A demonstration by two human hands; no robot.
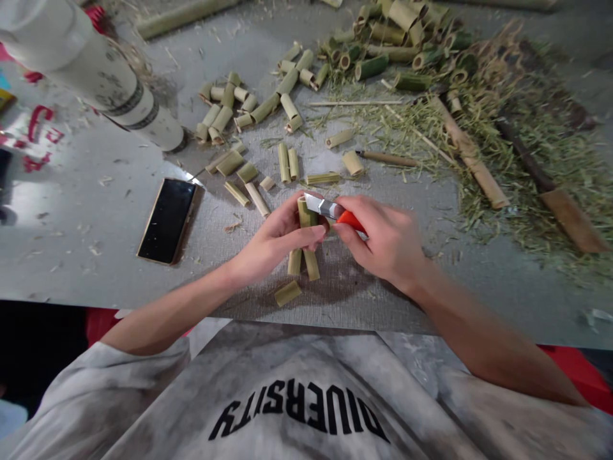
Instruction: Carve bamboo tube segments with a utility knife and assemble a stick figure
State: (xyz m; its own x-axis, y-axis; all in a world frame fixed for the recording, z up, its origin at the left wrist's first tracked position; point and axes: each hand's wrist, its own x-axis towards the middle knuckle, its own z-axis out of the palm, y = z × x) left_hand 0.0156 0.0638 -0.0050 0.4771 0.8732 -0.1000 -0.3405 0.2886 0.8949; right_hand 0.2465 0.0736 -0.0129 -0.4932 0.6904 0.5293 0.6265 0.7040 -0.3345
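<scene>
My left hand (275,241) is closed around a short pale-green bamboo piece (304,214), held upright over the grey table (96,217). My right hand (383,239) grips a utility knife (330,211) with an orange handle. Its metal blade end lies against the top of the held bamboo piece. Below my hands two short bamboo pieces (302,262) lie on the table, and another one (288,293) lies near the front edge.
A black phone (167,219) lies to the left. A white printed cylinder (103,83) lies at the far left. Several cut bamboo pieces (253,108) are scattered beyond my hands. Green bamboo tubes (397,38), shavings and a wooden-handled knife (550,191) fill the right.
</scene>
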